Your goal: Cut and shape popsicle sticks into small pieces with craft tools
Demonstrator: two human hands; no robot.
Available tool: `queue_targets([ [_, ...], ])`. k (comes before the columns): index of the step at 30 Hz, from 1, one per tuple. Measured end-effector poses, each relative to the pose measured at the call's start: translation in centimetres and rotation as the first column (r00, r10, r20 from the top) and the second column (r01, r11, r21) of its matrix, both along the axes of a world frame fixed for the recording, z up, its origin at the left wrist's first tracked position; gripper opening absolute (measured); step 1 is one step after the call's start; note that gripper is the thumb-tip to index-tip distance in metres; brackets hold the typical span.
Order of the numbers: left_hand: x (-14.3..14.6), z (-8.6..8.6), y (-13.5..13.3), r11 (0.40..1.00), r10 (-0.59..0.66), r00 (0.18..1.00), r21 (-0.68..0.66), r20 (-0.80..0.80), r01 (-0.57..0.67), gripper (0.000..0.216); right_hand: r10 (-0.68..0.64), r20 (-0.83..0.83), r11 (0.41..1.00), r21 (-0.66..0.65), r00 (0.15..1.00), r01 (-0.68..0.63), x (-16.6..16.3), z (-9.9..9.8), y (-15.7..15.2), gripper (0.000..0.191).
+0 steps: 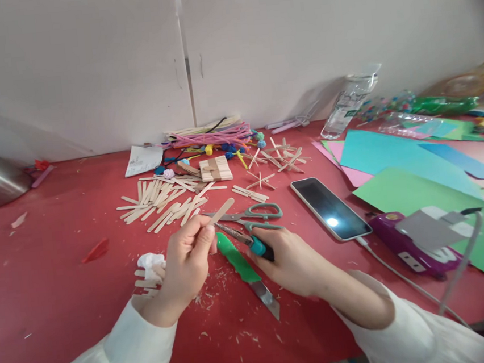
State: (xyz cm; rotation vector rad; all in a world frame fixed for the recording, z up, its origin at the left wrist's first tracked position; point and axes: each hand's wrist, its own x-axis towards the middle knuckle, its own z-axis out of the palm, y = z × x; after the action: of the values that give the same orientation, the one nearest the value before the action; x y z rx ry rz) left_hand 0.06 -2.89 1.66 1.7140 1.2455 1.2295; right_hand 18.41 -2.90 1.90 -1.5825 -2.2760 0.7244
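Note:
My left hand pinches a wooden craft stick between thumb and fingers, its rounded end pointing up and right. My right hand is closed around the teal and black handles of needle-nose pliers. The metal jaws reach to the stick beside my left fingertips; whether they grip it I cannot tell. Just below lies a green-handled craft knife, blade toward me, among small wood shavings. Grey-green scissors rest behind the pliers. Crumpled white tissue and several sticks lie beside my left wrist.
Loose craft sticks spread behind my hands, near crossed-stick shapes and pink pipe cleaners. At right are a phone on a cable, a purple power strip, coloured paper and a plastic bottle. A white cabinet stands behind.

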Motion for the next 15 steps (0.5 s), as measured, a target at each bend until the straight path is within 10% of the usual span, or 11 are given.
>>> queue_targets([
  [15, -0.46, -0.15, 0.89, 0.994, 0.014, 0.996, -0.105, 0.088, -0.004, 0.016, -0.061, 0.041, 0.998, -0.02, 0.997, 0.062, -0.24, -0.07, 0.02, 0.021],
])
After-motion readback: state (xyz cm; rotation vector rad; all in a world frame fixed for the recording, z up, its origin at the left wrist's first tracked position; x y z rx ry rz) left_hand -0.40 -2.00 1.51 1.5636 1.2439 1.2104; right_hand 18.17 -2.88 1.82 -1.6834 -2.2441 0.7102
